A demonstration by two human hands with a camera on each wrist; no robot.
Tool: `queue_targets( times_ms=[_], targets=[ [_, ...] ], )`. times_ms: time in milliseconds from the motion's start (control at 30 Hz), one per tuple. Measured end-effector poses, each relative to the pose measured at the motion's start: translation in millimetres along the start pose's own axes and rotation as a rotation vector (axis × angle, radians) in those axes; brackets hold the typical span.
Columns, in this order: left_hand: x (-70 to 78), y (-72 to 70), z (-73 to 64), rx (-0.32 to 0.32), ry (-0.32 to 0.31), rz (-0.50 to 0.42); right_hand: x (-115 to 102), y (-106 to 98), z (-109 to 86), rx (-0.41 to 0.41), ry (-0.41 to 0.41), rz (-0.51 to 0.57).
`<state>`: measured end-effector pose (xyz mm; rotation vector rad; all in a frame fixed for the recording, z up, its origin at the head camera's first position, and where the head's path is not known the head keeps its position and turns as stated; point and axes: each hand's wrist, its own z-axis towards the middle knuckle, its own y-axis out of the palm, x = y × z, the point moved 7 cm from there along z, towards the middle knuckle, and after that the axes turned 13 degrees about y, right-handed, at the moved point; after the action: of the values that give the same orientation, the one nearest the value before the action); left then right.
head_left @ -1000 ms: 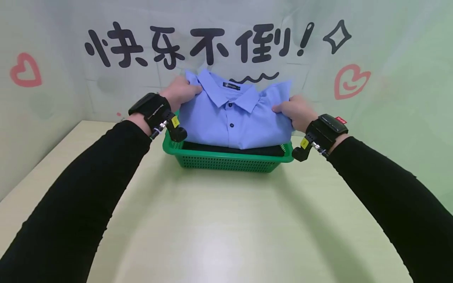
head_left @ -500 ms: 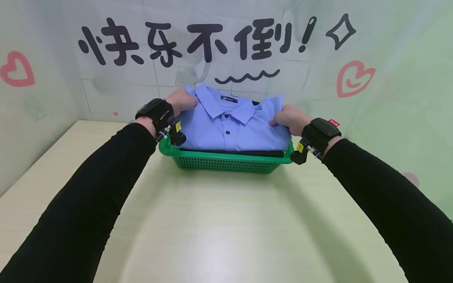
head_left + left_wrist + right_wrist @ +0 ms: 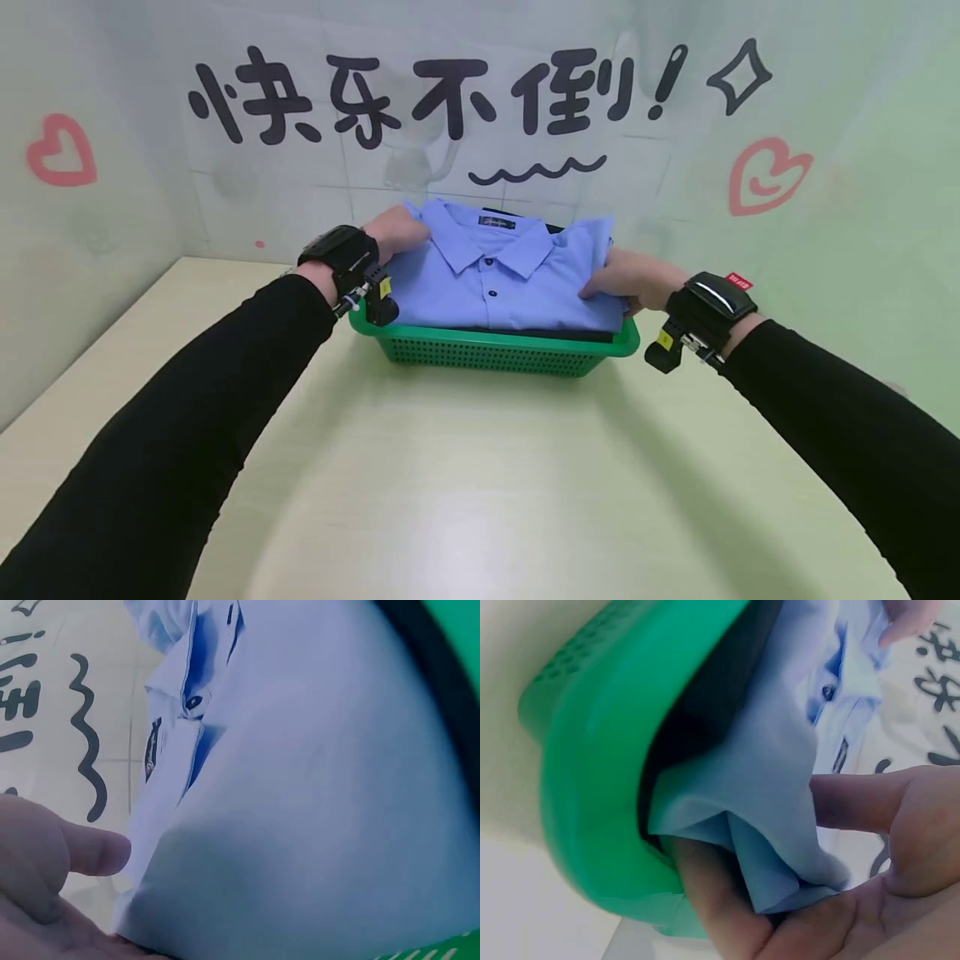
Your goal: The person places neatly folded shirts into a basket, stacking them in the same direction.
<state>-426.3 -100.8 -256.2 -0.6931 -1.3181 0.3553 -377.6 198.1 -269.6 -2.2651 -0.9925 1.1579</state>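
Note:
A folded light-blue collared shirt (image 3: 517, 296) lies in a green plastic basket (image 3: 487, 360), over dark fabric (image 3: 551, 335) that shows along the front. At its left shoulder is my left hand (image 3: 395, 232); in the left wrist view, the thumb (image 3: 97, 851) is extended beside the cloth, and the other fingers run along the shirt's side, their tips hidden. My right hand (image 3: 633, 279) holds the right side of the shirt. In the right wrist view, a finger (image 3: 712, 885) tucks under the folded edge by the basket rim, with the thumb (image 3: 855, 799) across from it.
The basket stands on a pale wooden table (image 3: 450, 467), close to a light wall hanging (image 3: 270, 183) with black lettering and red hearts. Black straps with small cameras sit on both wrists.
Both hands have come down with the shirt, which now lies lower and flatter in the basket. The left thumb is now off the cloth; the right hand has shifted down and outward.

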Motion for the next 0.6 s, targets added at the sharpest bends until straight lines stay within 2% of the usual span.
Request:
queue_targets(
  times_ms=[133,367,467,600],
  targets=[
    [8.4,3.1,-12.3,0.021,0.044,-0.027,7.5,0.3,-13.7,-0.010,-0.029,-0.009],
    [18.7,9.9,-42.3,-0.035,0.061,0.013,17.7,-8.0,-34.4,-0.027,-0.106,-0.067],
    [20.6,6.2,-55.7,-0.034,0.088,0.015,22.6,-14.3,-39.9,0.009,-0.129,-0.101],
    [12.9,-6.0,-74.2,-0.011,0.096,0.021,29.8,-20.5,-44.1,0.059,-0.150,-0.117]
  ],
)
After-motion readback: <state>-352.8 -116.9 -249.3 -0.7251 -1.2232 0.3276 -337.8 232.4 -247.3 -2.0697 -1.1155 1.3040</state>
